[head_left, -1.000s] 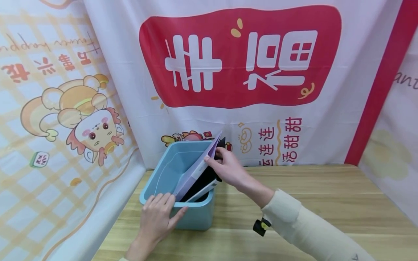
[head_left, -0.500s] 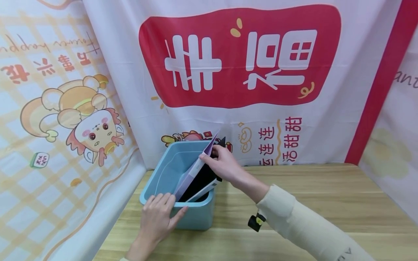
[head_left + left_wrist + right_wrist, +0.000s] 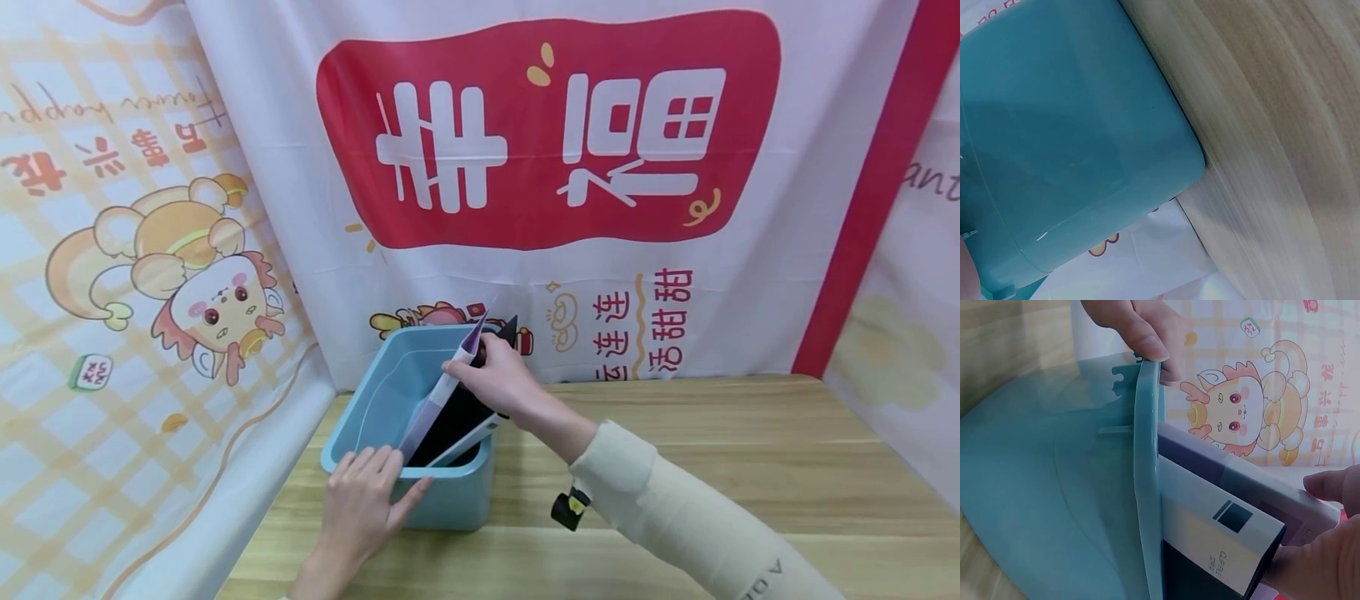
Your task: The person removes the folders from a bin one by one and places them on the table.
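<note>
A light blue plastic bin (image 3: 450,504) stands on the wooden table, its wall filling much of the left wrist view. My left hand (image 3: 360,500) grips its near rim, fingers over the edge and thumb against the outside. A purple book (image 3: 429,421) leans in the bin, spine up and top sticking out. My right hand (image 3: 498,375) pinches its upper part, with the thumb on the spine and the fingers on the right side. Right of it, a black book with a white spine (image 3: 467,442) leans against the bin's right rim; the right wrist view shows a dark square and lettering on that spine (image 3: 1210,519).
The wooden table (image 3: 712,475) stretches to the right of the bin. Printed cloth (image 3: 562,275) hangs behind, and another cartoon cloth (image 3: 150,375) hangs on the left. A small black and yellow device (image 3: 570,508) sits by my right cuff.
My right hand has moved left, swinging the top of the purple book left and away from the white-spined one. My left hand has stayed on the rim.
</note>
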The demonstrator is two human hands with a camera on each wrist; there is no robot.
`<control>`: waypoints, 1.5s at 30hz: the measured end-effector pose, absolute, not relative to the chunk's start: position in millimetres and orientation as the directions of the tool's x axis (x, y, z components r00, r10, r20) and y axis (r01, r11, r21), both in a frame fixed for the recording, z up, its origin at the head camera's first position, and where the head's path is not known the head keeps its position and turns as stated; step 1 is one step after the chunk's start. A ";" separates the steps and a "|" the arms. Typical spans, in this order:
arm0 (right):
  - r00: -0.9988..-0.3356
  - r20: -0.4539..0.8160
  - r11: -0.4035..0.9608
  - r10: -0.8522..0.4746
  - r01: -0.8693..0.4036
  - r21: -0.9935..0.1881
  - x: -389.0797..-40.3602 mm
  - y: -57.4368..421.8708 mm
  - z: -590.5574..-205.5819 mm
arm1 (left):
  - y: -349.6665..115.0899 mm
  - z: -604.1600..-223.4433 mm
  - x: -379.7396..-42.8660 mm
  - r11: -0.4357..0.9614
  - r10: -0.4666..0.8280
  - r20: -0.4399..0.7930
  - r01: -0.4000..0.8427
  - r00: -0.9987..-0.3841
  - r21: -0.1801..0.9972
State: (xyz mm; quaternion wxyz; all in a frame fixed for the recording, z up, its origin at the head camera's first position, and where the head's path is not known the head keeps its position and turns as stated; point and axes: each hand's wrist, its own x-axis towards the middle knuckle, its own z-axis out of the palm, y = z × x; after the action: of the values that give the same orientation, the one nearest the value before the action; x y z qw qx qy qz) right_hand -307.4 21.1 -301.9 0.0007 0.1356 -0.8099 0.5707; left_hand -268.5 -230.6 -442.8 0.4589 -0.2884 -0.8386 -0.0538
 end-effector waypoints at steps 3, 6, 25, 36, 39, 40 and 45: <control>-0.965 0.145 0.299 -0.218 -0.208 -0.932 -307.6 18.6 -301.9 | -230.5 -443.3 -267.9 0.827 0.431 0.806 0.534 -0.406 -0.173; -0.964 0.137 0.255 -0.227 -0.195 -0.947 -308.1 16.8 -301.2 | -230.4 -443.5 -267.6 0.828 0.427 0.809 0.534 -0.403 -0.171; -0.953 0.179 0.138 -0.246 -0.217 -0.966 -305.2 7.0 -298.6 | -230.0 -441.3 -266.3 0.830 0.424 0.814 0.529 -0.396 -0.174; -0.959 0.189 0.104 -0.212 -0.215 -0.971 -300.4 3.8 -300.5 | -230.4 -441.9 -267.0 0.830 0.427 0.815 0.527 -0.392 -0.182; -0.966 0.188 0.077 -0.177 -0.204 -0.976 -301.2 3.5 -300.8 | -230.4 -442.3 -267.2 0.831 0.425 0.816 0.527 -0.392 -0.180; -0.968 0.189 0.068 -0.162 -0.202 -0.977 -301.5 3.5 -300.7 | -230.4 -442.5 -267.2 0.831 0.424 0.816 0.526 -0.393 -0.178; -0.973 0.211 0.013 -0.089 -0.213 -0.977 -302.5 4.1 -301.3 | -230.7 -443.2 -267.8 0.833 0.418 0.816 0.527 -0.399 -0.169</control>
State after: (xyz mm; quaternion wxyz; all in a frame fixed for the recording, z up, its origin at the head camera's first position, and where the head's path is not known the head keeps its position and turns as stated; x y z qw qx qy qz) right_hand -302.5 4.1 -301.3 0.0448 0.1064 -0.7103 0.6944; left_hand -267.8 -230.7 -443.2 0.4695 -0.2833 -0.8342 -0.0579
